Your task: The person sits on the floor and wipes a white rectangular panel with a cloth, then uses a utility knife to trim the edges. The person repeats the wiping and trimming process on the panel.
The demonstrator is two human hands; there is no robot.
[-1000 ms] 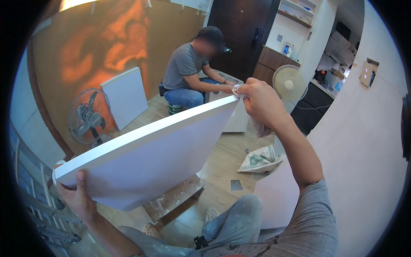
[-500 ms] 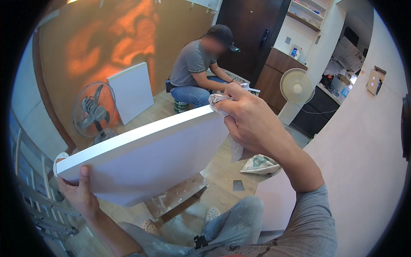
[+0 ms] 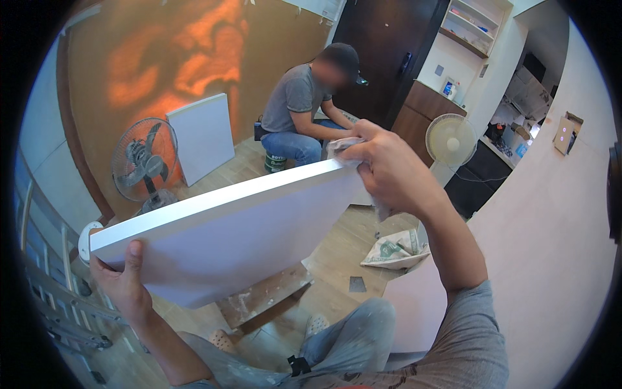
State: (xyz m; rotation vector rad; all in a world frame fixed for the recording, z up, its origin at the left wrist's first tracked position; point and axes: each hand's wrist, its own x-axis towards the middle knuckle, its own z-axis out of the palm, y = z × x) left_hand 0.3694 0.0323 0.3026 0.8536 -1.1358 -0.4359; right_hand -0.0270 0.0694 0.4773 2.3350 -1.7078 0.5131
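A flat white panel [image 3: 227, 246] is held up tilted in front of me, its long narrow edge facing upward. My left hand [image 3: 123, 279] grips its left end, the thumb on the near face and the other fingers hidden behind. At the far right corner, my right hand [image 3: 396, 170] pinches a crumpled whitish cloth or sheet [image 3: 345, 146] against the panel's edge. Part of that cloth hangs below the hand. Under the panel stands a low, paint-spotted wooden bench [image 3: 272, 295], partly covered by it.
A co-worker [image 3: 304, 104] sits on a green bucket [image 3: 275, 162] ahead. One fan [image 3: 146, 159] stands at left, another [image 3: 451, 139] at right. A second white panel [image 3: 204, 139] leans on the wall. A ladder [image 3: 58, 279] is at far left; a sack [image 3: 395, 249] lies on the floor.
My right hand and the cloth sit slightly farther right and higher in view, still at the panel's far corner. The view has shifted a little. My left hand keeps its grip.
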